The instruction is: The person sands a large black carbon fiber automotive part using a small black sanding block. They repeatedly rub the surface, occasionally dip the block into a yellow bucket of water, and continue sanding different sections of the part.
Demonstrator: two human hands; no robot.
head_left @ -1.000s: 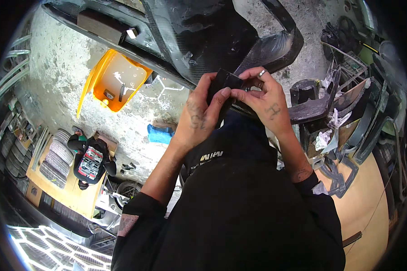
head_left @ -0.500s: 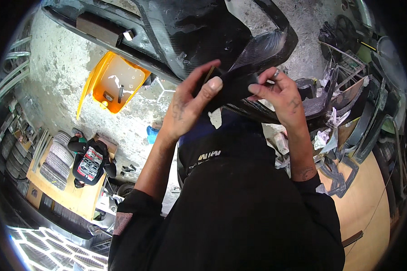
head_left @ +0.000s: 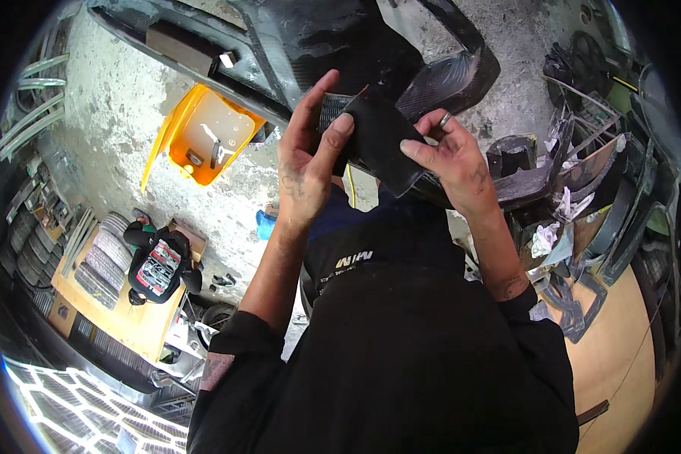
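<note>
Between my two hands is a black sheet that looks like sandpaper (head_left: 386, 144). My left hand (head_left: 304, 159) is closed on its left end, thumb on top, together with a dark ridged block (head_left: 331, 110) that shows under the sheet's edge. With thumb and fingers, my right hand (head_left: 455, 160) pinches the sheet's right edge. Beyond the hands lies a large glossy black car body part with a woven carbon look (head_left: 340, 45); part of it is hidden behind the sheet and my hands.
A yellow tub (head_left: 197, 170) with water and small items stands on the stained floor at left. Another person (head_left: 159, 265) is by a wooden bench (head_left: 140, 333) with tyres. Dark body parts (head_left: 518, 189) and crumpled paper (head_left: 545, 237) lie at right, near a wooden board (head_left: 620, 340).
The black sheet has turned flatter toward view, and the ridged block now shows at its left end. Both hands have shifted slightly left.
</note>
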